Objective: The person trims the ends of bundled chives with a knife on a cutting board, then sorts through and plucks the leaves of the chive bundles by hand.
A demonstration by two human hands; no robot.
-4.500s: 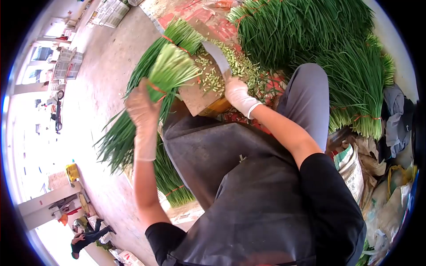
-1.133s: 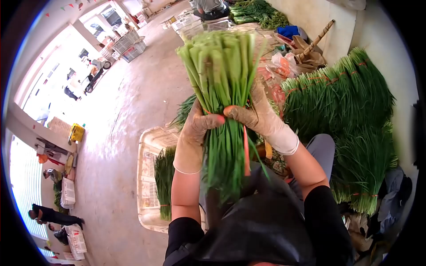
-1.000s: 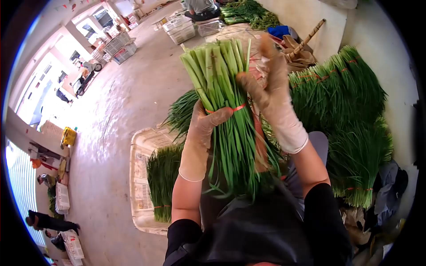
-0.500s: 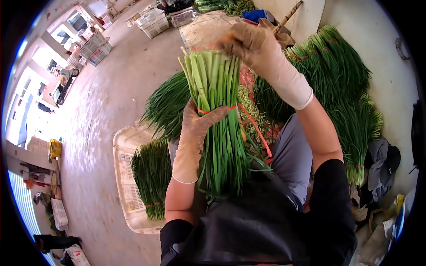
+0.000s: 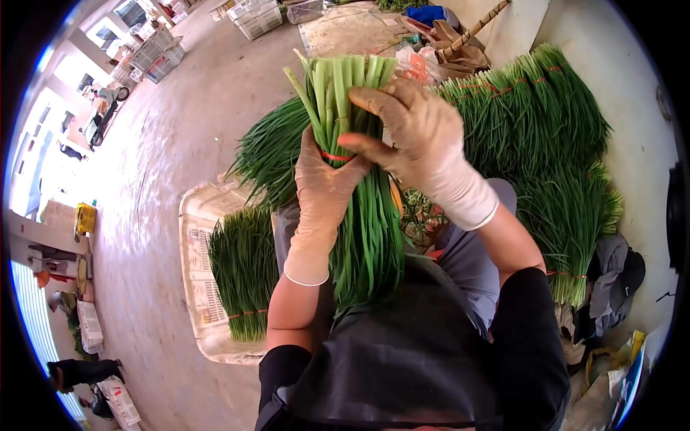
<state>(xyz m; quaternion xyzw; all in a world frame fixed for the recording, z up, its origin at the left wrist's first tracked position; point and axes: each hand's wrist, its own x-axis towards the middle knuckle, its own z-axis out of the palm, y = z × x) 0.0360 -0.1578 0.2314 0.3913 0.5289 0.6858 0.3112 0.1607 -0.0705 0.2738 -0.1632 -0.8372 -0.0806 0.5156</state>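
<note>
My left hand (image 5: 322, 188), in a stained pale glove, is closed around a bunch of garlic chives (image 5: 368, 241). The cut pale stems point up and the leaves hang down over the apron. A red tie (image 5: 335, 156) circles the bunch just above the left thumb. My right hand (image 5: 425, 140), gloved too, lies against the right side of the stems. Its thumb and forefinger are spread apart over them, the thumb near the red tie. The remaining right fingers are bent and partly hidden.
A white plastic crate (image 5: 198, 273) on the left holds a tied chive bundle (image 5: 241, 280). More chives (image 5: 277, 154) lie behind the held bunch. Tied bundles (image 5: 535, 118) are piled along the right wall. A bamboo stick (image 5: 474, 30) leans at the back. Other people are at far left.
My right hand has come down from above the stem ends to the stems beside the tie. The loose red strip hanging on the right no longer shows there. My left hand keeps its hold.
</note>
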